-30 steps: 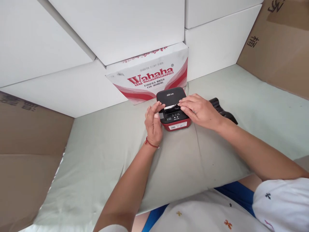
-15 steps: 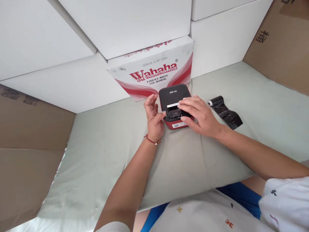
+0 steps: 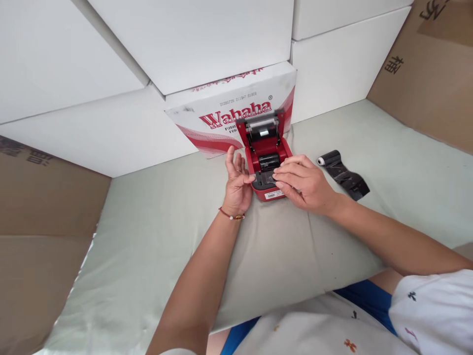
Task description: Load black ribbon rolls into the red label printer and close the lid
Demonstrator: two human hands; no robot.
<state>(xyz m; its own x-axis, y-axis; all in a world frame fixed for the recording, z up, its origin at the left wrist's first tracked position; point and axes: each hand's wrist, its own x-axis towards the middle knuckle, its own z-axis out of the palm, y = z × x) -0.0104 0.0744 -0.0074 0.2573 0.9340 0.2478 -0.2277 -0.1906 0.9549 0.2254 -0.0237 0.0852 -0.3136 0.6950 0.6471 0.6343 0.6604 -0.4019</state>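
Observation:
A red-and-black label printer sits on the cloth with its lid raised. Inside lies a black label roll, and its strip runs forward over the dark front edge. At the printer's left front corner is my left hand, its thumb resting on the edge by the strip and its other fingers spread upward. My right hand covers the right front corner. Its fingertips and thumb are closed at the strip's right side; the exact grip is partly hidden.
To the right lies a second black roll with a loose tail. A Wahaba-style printed water carton reading "Wahaha" stands right behind the printer. White boxes form a wall at the back, and brown cardboard flanks both sides of the greenish cloth.
The printer's lid, nearly down a second ago and lying down half a second ago, now stands raised, showing the roll inside. Both hands have stayed at the printer's front.

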